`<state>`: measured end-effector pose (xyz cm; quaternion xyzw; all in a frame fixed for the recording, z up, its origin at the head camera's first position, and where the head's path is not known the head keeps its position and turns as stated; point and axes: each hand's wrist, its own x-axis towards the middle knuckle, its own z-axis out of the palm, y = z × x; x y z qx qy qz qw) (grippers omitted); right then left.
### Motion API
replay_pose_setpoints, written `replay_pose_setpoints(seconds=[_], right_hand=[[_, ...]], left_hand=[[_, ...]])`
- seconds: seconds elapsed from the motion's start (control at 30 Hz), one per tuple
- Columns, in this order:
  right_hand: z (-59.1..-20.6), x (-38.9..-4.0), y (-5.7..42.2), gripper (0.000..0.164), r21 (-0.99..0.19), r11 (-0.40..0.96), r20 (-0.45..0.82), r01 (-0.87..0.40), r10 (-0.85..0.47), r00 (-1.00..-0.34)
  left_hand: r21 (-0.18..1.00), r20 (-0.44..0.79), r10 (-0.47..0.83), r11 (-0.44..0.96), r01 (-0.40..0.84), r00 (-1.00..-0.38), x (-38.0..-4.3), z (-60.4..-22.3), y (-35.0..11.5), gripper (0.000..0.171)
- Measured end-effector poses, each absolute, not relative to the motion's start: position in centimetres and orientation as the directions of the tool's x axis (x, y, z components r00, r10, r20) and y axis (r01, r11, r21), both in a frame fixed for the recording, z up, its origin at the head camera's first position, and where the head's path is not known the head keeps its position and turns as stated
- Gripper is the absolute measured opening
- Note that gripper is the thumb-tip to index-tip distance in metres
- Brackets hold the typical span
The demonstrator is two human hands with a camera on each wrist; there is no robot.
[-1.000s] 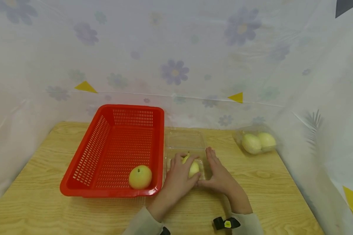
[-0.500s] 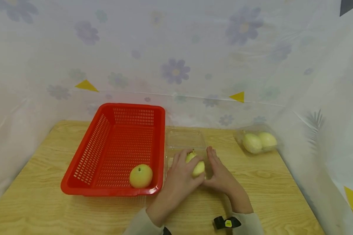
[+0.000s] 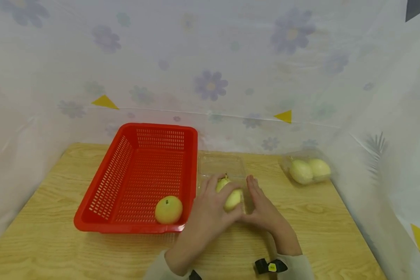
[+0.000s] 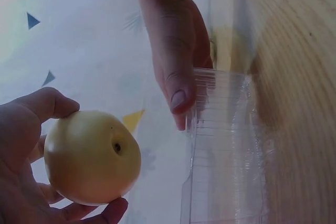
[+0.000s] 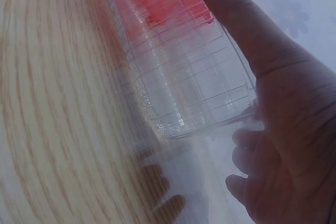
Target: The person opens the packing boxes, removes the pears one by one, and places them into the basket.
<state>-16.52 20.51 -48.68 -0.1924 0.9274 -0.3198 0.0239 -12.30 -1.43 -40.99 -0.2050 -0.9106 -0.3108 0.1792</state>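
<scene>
My left hand (image 3: 210, 217) grips a round pale-yellow pear (image 3: 233, 199), thumb on one side and fingers on the other. In the left wrist view the pear (image 4: 94, 158) is higher than the rim of a clear plastic clamshell box (image 4: 226, 145). That box (image 5: 178, 77) lies with its lid (image 3: 220, 165) laid back toward the wall. My right hand (image 3: 266, 212) stands at the box's near right corner, fingers extended along its right side and thumb along the near rim. Part of the box is hidden behind my hands.
A red perforated basket (image 3: 140, 175) stands left of the box, with one yellow pear (image 3: 168, 210) in its near right corner. At the back right of the wooden table (image 3: 301, 217), a clear pack (image 3: 330, 171) holds two pears (image 3: 301, 172). A flowered sheet (image 3: 210, 58) hangs behind.
The pear in my left hand first shifted slightly right and up, then slightly back to the left. My right hand has stayed almost still at the box.
</scene>
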Motion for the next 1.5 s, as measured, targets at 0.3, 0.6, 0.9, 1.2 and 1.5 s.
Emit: replay_pose_setpoints(seconds=[0.3, 0.6, 0.9, 1.2, 1.5], right_hand=[[-48.4, -16.2, 20.1, 0.134, -0.62, 0.736, 0.02, -0.272, -0.332, -0.943], [-48.3, -16.3, 20.1, 0.134, -0.627, 0.732, 0.014, -0.267, -0.332, -0.943], [-48.2, -16.2, 20.0, 0.135, -0.621, 0.739, 0.003, -0.26, -0.33, -0.944], [-48.3, -16.4, 20.1, 0.134, -0.622, 0.735, 0.01, -0.271, -0.338, -0.941], [-48.5, -16.5, 20.2, 0.134, -0.632, 0.728, 0.007, -0.266, -0.337, -0.941]], left_hand=[[0.508, 0.451, 0.228, 0.729, 0.458, -0.863, -11.8, -39.3, -3.1, 0.043], [0.514, 0.49, 0.193, 0.723, 0.461, -0.85, -11.7, -38.2, -4.9, 0.042], [0.533, 0.488, 0.158, 0.725, 0.436, -0.858, -11.3, -37.3, -6.2, 0.041], [0.549, 0.504, 0.12, 0.721, 0.424, -0.855, -11.0, -36.6, -7.6, 0.039], [0.565, 0.495, 0.102, 0.717, 0.409, -0.863, -10.9, -36.3, -8.6, 0.038]])
